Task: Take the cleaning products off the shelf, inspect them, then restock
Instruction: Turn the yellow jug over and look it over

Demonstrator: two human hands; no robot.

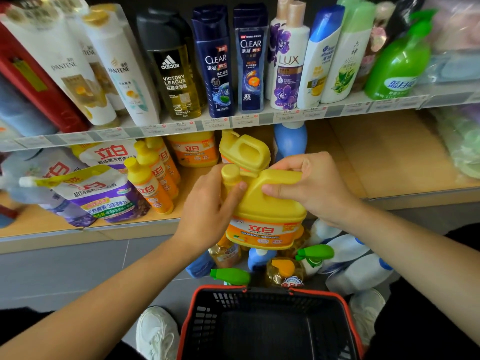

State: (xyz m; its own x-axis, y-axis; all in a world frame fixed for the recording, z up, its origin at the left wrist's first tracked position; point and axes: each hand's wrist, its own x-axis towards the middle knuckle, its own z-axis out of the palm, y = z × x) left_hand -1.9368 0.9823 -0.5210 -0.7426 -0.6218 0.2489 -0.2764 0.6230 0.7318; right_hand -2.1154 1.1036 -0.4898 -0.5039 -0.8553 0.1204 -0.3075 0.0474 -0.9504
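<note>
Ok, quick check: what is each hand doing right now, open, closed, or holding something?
left hand: closed, holds the yellow detergent jug by its cap end.
right hand: closed, grip over the handle of the same jug.

The jug is between the left hand and right hand, in front of the lower shelf. Behind it another jug stands on that shelf, with small bottles to its left and bags further left. Below, the basket sits on the floor. Loose bottles lie between it and the shelf.
</note>
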